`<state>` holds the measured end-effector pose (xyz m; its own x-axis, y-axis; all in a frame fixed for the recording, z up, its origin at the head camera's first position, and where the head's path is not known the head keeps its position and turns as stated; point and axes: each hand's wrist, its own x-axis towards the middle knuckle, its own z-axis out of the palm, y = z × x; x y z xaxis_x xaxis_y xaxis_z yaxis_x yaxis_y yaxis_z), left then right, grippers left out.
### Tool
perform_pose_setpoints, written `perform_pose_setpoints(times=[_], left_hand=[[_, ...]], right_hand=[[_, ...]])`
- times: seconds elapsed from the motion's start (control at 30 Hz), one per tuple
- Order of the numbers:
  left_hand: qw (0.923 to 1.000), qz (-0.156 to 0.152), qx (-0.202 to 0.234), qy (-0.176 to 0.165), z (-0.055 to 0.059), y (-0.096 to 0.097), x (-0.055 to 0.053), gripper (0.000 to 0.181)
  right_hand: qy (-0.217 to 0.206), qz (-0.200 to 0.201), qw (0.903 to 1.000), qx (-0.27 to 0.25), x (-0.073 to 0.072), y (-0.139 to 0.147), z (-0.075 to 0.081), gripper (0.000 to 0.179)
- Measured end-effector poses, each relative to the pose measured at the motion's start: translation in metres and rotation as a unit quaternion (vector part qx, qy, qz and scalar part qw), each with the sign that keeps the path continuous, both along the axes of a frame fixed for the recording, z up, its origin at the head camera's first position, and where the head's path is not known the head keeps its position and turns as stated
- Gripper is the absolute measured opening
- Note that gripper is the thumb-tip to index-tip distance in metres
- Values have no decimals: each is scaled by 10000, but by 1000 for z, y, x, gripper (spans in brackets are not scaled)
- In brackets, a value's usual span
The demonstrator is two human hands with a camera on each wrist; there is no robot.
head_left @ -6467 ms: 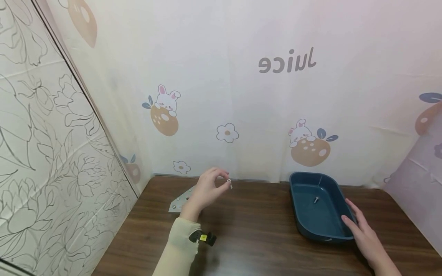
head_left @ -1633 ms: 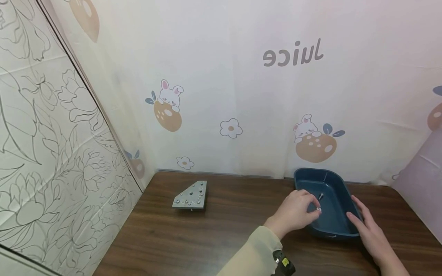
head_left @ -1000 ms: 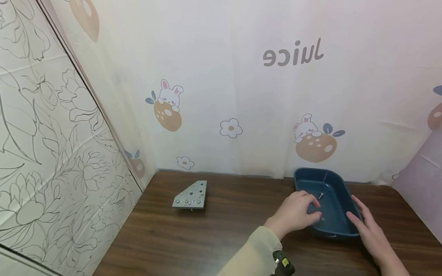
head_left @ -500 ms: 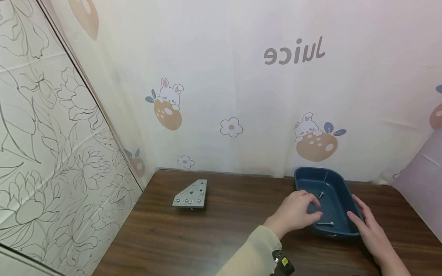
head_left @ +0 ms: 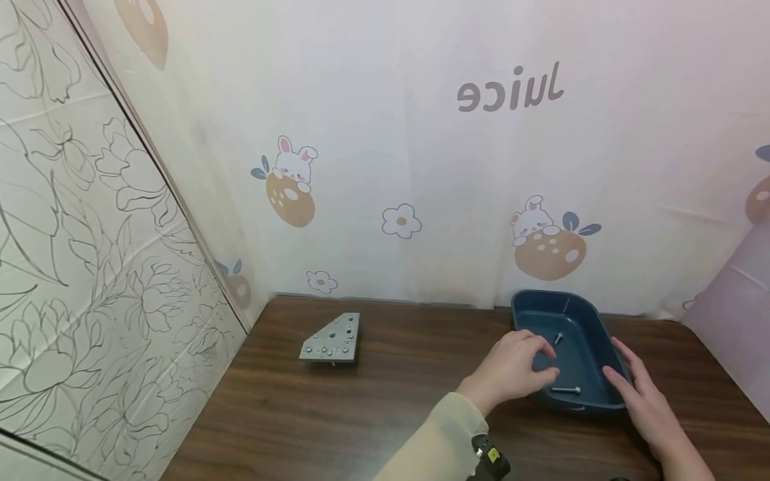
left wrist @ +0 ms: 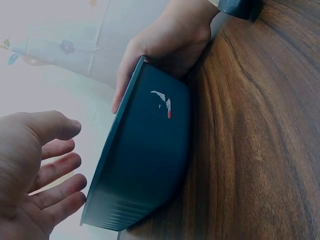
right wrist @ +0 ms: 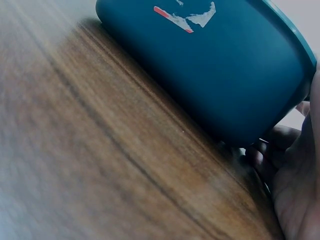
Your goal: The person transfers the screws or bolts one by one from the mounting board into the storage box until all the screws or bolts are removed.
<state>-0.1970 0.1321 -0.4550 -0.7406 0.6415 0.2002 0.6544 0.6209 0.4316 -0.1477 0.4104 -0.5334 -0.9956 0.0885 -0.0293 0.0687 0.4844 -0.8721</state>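
Note:
My left hand (head_left: 511, 369) hovers over the left rim of a deep blue-green plastic tray (head_left: 586, 314), thumb and fingers apart with nothing between them. Inside the tray, a long bolt (head_left: 565, 389) lies just past my left fingertips, and a shorter bolt (head_left: 558, 338) lies farther back. At the tray's right side my right hand (head_left: 646, 401) grips it, thumb at the rim and fingers along the outer wall. The right wrist view shows some of those fingers (right wrist: 270, 150) low against the tray wall. The left wrist view has my left hand (left wrist: 30, 165) beside the tray's rim.
A grey angled plate (head_left: 333, 339) with holes and several bolt heads sits at the back left of the brown wood table (head_left: 289, 414). A printed cloth (head_left: 409, 133) hangs behind the table, and a flower-patterned panel (head_left: 102, 234) stands to the left.
My left hand has come from beside the plate to the tray with a bolt pinched in it, then let go; that long bolt now lies inside. The right hand stays at the tray.

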Motion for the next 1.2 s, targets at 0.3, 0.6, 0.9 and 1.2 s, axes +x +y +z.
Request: perform_pose_setpoints(times=[0.3,0.6,0.9,1.2], left_hand=[[10000,-37,12,42,6,-7,1,26],[9998,-84,163,-62,5,-27,-1,27],[9992,-126,333,154,-4,-53,0,25],[9986,-13,499,158,-7,-72,6,25]], right_hand=[[-52,-1,10000,-15,-1,1,2,83],[-30,-39,10000,68,-3,-2,4,85],[-14,-32,10000,38,-2,-2,4,84],[-73,-5,10000,2,0,-1,2,83]])
